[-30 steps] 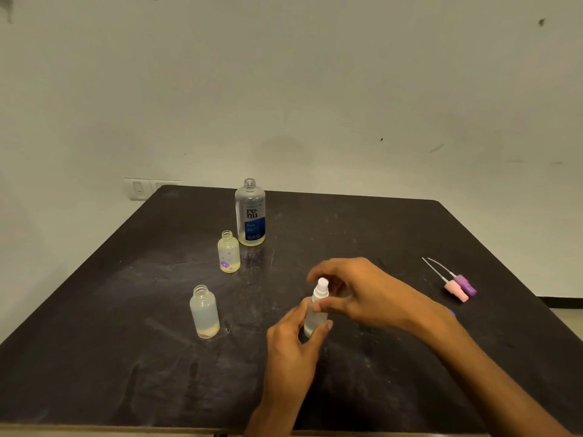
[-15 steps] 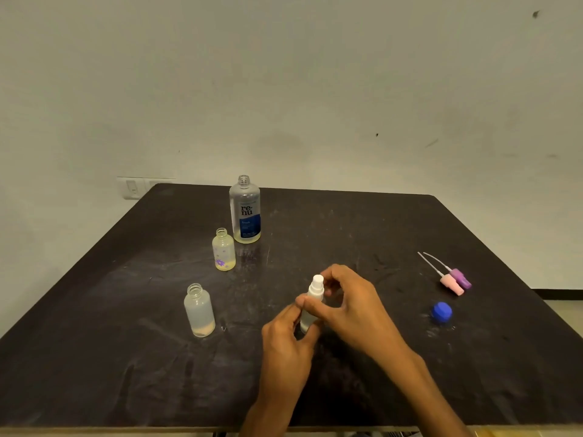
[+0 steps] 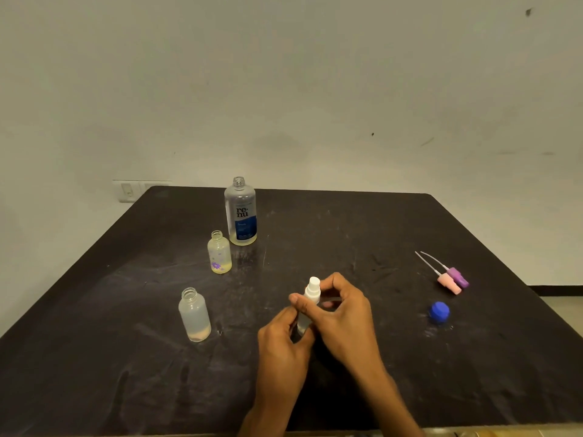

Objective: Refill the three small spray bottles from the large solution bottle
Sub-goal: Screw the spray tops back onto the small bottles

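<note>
A small spray bottle with a white spray head stands upright near the table's front middle. My left hand grips its lower body. My right hand pinches its neck just under the white head. The large solution bottle, uncapped, stands at the back. Two small bottles stand open without tops: one with purple flowers in front of the large bottle, one frosted at the left. Both hold a little liquid at the bottom.
A pink spray top and a purple spray top lie side by side at the right of the black table. A blue cap sits nearer the front right. A wall switch is behind the table's left corner.
My right hand drew back toward me and now pinches the bottle's neck from the right, uncovering the blue cap. My left hand stays on the bottle's body.
</note>
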